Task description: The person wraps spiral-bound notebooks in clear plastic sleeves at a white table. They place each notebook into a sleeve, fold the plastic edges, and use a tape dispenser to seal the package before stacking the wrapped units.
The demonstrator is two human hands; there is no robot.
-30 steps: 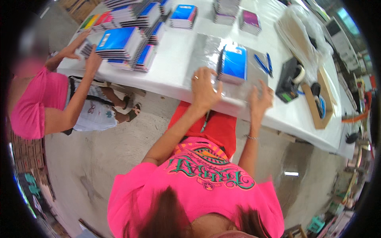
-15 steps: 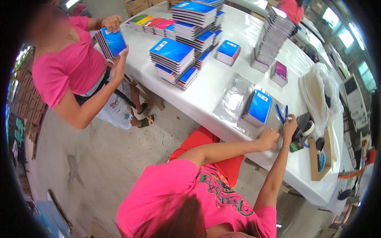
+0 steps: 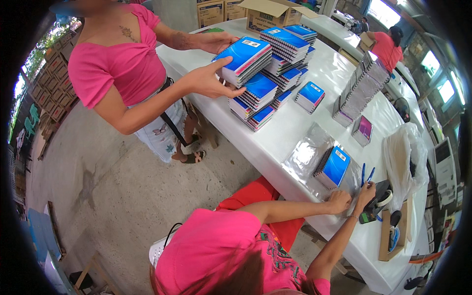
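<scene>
A stack of blue-covered spiral notebooks (image 3: 334, 168) is set on a clear plastic sheet (image 3: 309, 153) near the edge of the desk (image 3: 275, 135); the sheet is not yet folded over it. The fingers of the left hand (image 3: 339, 201) are curled; those of the right hand (image 3: 366, 191) are drawn narrow beside a blue-handled tool (image 3: 363, 172) and a black tape dispenser (image 3: 380, 194); whether anything is gripped cannot be told. Farther off, notebook piles (image 3: 260, 86) are left uncovered.

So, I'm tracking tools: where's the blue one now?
In the head view, the blue tool is right of centre, beside the blue notebook stack; the right hand covers its near end.
</scene>
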